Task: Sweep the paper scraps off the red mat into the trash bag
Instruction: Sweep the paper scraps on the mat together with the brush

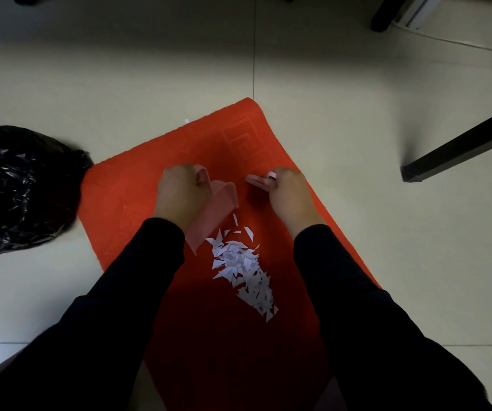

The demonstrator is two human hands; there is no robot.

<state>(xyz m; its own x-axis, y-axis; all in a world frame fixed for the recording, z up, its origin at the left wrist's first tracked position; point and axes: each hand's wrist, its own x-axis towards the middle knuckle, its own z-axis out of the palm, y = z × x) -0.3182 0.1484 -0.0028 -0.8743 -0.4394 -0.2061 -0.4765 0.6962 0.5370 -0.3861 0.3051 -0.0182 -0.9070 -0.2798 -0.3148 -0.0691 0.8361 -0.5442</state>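
A red mat (138, 185) lies on the tiled floor. A pile of white paper scraps (243, 266) sits near its middle, between my forearms. My left hand (178, 194) grips the handle of a pink dustpan (213, 215), whose tray tilts down toward the scraps. My right hand (290, 194) holds a small pink brush (258, 180) by its handle, beyond the pile; its bristles are hidden. A black trash bag (19, 191) sits on the floor to the left, touching the mat's left corner.
A black table leg (461, 146) slants in from the right, another dark leg (385, 16) stands at the back right. A white cable (475, 47) runs across the floor there. One stray white scrap (186, 121) lies just off the mat's far edge.
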